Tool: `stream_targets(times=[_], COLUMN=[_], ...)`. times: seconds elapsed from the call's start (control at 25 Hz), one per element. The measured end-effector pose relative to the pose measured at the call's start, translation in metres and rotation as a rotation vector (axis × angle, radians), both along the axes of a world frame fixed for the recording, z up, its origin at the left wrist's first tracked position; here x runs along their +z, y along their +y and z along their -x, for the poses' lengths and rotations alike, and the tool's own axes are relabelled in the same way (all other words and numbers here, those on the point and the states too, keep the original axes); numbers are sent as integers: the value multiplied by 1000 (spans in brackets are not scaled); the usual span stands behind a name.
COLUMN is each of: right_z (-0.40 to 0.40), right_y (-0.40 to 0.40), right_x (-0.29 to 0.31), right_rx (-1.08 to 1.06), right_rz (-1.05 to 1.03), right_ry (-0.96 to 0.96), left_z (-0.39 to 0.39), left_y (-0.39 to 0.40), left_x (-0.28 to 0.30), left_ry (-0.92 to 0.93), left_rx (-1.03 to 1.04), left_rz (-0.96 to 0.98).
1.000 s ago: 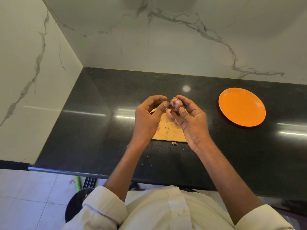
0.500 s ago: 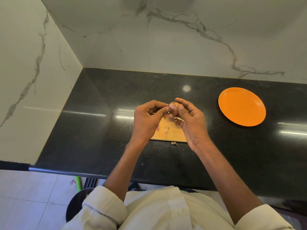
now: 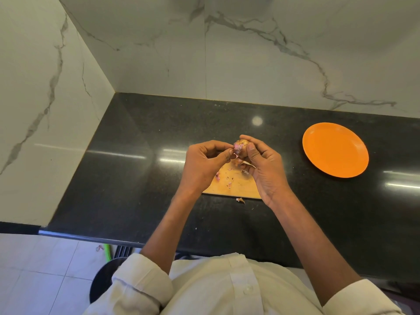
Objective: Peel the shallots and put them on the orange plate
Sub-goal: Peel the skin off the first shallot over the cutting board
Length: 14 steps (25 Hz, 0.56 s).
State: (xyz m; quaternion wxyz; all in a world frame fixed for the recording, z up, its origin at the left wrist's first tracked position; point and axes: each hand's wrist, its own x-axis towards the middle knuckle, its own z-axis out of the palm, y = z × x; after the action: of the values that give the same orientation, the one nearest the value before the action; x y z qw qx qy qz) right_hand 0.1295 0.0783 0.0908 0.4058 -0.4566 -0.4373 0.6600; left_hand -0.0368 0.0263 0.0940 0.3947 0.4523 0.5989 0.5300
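Observation:
A small shallot (image 3: 239, 146), brown-skinned with a pink patch showing, is held above a wooden cutting board (image 3: 236, 185). My right hand (image 3: 263, 167) grips it between thumb and fingers. My left hand (image 3: 204, 164) pinches at its left side with thumb and forefinger. The orange plate (image 3: 335, 150) lies bare on the black counter to the right, well apart from both hands. Bits of pink and brown skin lie scattered on the board.
A scrap of peel (image 3: 240, 200) lies on the black counter (image 3: 136, 178) just in front of the board. Marble walls close off the back and left side. The counter's front edge runs just before my body.
Both hands stay together over the board with the shallot. My left thumb and forefinger have shifted slightly on its left side, and the shallot has turned a little in my right hand.

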Motion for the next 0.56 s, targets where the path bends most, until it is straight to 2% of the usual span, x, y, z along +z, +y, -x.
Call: stream_targets(times=[0.56], right_z=[7], right_y=[10], right_x=[-4], right_rx=[14], right_rz=[17], right_ry=[109], left_z=[-18], left_y=[16], left_x=[-3], left_ry=[325], left_rx=[153], left_rz=[-141])
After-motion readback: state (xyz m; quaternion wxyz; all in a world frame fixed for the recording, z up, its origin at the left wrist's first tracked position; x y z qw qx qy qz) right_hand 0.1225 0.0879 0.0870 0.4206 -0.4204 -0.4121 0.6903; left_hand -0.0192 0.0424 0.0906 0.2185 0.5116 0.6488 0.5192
